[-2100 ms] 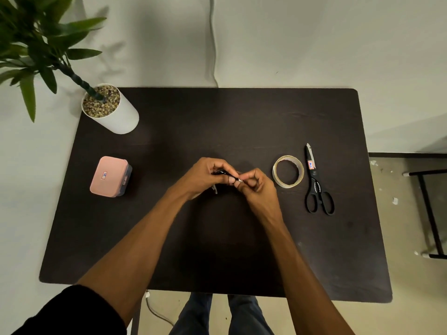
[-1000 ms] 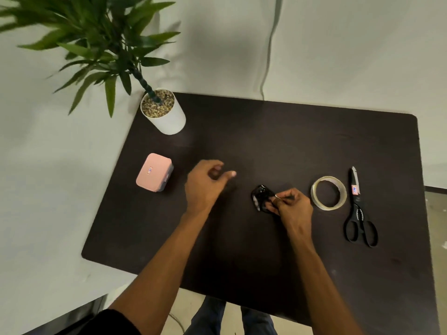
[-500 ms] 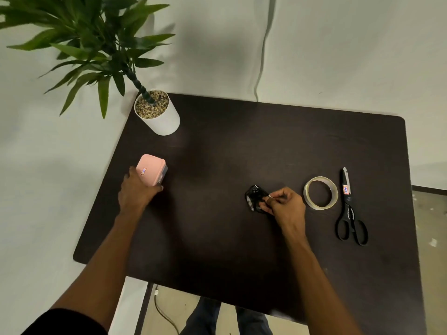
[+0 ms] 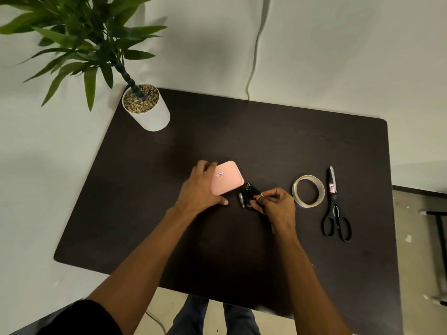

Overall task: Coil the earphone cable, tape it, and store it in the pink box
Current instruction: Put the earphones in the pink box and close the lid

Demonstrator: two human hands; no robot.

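The pink box (image 4: 227, 178), lid closed with a small sticker on top, sits near the middle of the dark table (image 4: 266, 146). My left hand (image 4: 202, 188) grips it from its left side, thumb along the near edge. Just right of the box lies the coiled black earphone bundle (image 4: 246, 195), glossy with tape. My right hand (image 4: 274, 201) pinches that bundle at its right side with fingertips.
A roll of clear tape (image 4: 308, 191) lies right of my right hand, and black scissors (image 4: 335, 206) lie beyond it. A white pot with a green plant (image 4: 146, 107) stands at the table's far left corner.
My left hand let go of the earphone bundle, reached left to the pink box, and has brought the box to the table's middle beside the bundle. My right hand kept holding the bundle.
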